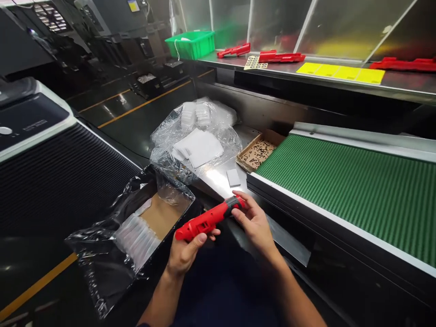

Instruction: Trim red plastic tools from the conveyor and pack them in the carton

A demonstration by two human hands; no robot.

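A long red plastic tool housing [210, 217] with a dark grey band near its far end is held between my two hands, tilted up to the right. My left hand [186, 252] is closed around its lower left end, thumb on top. At the upper right end, my right hand [254, 222] grips it by the grey band, fingers behind and thumb in front. Below and left of it lies an open box [166, 213] lined with black plastic, holding several clear-bagged pieces [138, 238]. Beyond the housing, a small white block [233, 177] rests on the metal table.
White sheets [200, 147] lie on clear plastic wrap at the table's back. A cardboard tray [257, 153] of small dark parts adjoins a green conveyor belt [354, 181]. The shelf above bears a green bin [192, 44], red housings [281, 56] and yellow sheets [340, 72]. A black conveyor [61, 181] runs left.
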